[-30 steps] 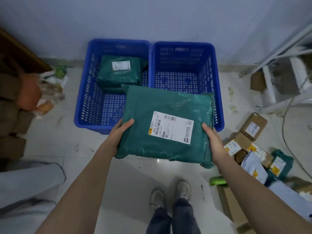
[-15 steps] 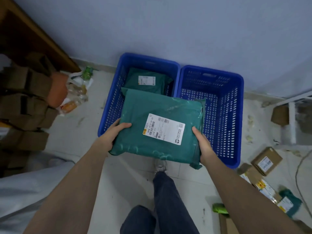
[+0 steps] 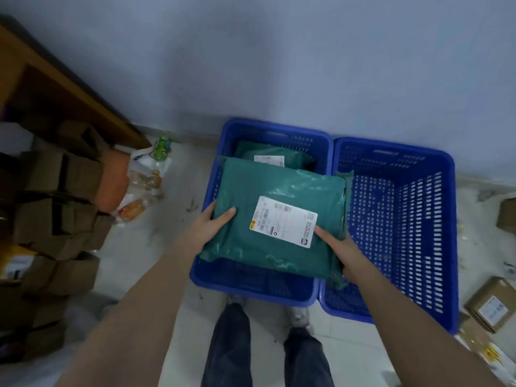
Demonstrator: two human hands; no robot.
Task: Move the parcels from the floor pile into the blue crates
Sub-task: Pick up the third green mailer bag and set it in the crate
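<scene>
Two blue crates stand side by side: the left crate [image 3: 208, 277] and the right crate [image 3: 418, 247]. Two green parcels show: the large parcel [image 3: 251, 241] and the far parcel [image 3: 251, 153]. Two hands, left [image 3: 208, 227] and right [image 3: 342, 251]. At least two cardboard boxes [image 3: 492, 304] lie at right.

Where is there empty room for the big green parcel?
The right crate shows a bare floor between its blue walls. The left crate is crowded: another green parcel lies at its far end, and the big green parcel, held by the left hand and right hand, covers most of it.
</scene>
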